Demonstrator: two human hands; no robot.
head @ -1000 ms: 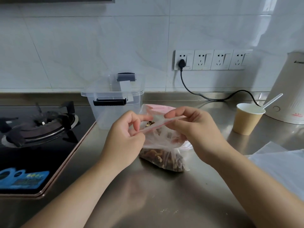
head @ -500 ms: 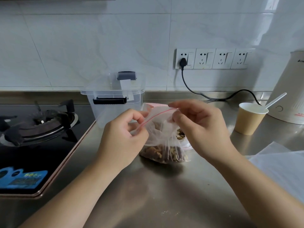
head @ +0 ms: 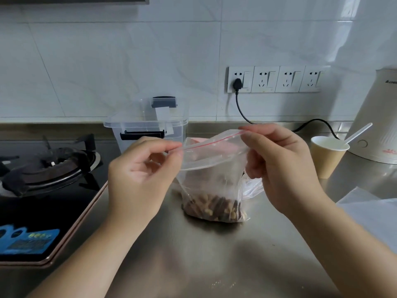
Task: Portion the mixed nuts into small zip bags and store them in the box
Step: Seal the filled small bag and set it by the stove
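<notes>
A small clear zip bag point(head: 212, 179) with a red zip line stands on the steel counter point(head: 193, 254), its bottom filled with mixed nuts point(head: 214, 208). My left hand point(head: 139, 179) pinches the left end of the bag's top. At the right end, my right hand point(head: 279, 166) pinches the zip strip and holds it higher. The bag's mouth gapes between them. A clear plastic box point(head: 146, 130) with black latches stands just behind my left hand. More bag plastic point(head: 251, 188) lies behind the held bag, mostly hidden.
A black gas hob point(head: 47, 168) fills the left side. A paper cup point(head: 326, 155) with a white plastic spoon point(head: 357, 133) stands at the right, beside a white kettle point(head: 378, 121) with a black cord. White plastic sheets point(head: 371, 216) lie at the right edge.
Both hands have lifted the bag's top and drawn it wider apart. The zip strip, pinched nearly flat a second ago, now shows an open mouth. The nuts have settled at the bottom.
</notes>
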